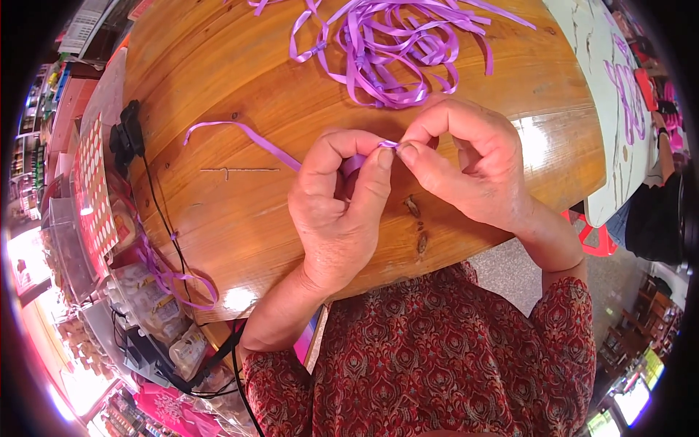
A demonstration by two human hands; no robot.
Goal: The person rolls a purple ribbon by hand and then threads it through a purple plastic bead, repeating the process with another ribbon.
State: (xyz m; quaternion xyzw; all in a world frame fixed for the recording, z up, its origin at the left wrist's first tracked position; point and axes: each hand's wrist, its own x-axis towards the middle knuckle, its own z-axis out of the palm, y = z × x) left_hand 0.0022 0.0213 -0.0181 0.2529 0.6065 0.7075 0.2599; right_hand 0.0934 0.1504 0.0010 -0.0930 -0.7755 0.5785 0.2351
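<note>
Red patterned sleeves at the bottom edge, two bare hands meeting over a round wooden table (218, 233). Left hand (338, 211) curled, thumb and forefinger pinched shut on a folded bit of purple ribbon (255, 138). Right hand (470, 167) right against it, fingertips (408, 153) clamped on the same fold from the other side. Just one strip in hand: thin, glossy, flat, light purple, with a small loop tucked inside the left fist. Free end running up and left across the wood, away from the body, long axis roughly diagonal, tip curling down near the left rim. Further back, one tangled pile of ribbon (393, 51) in the same colour, too knotted to count strands. Off the left edge, one black cable (164, 211) and a red sheet with white dots (95, 189).
</note>
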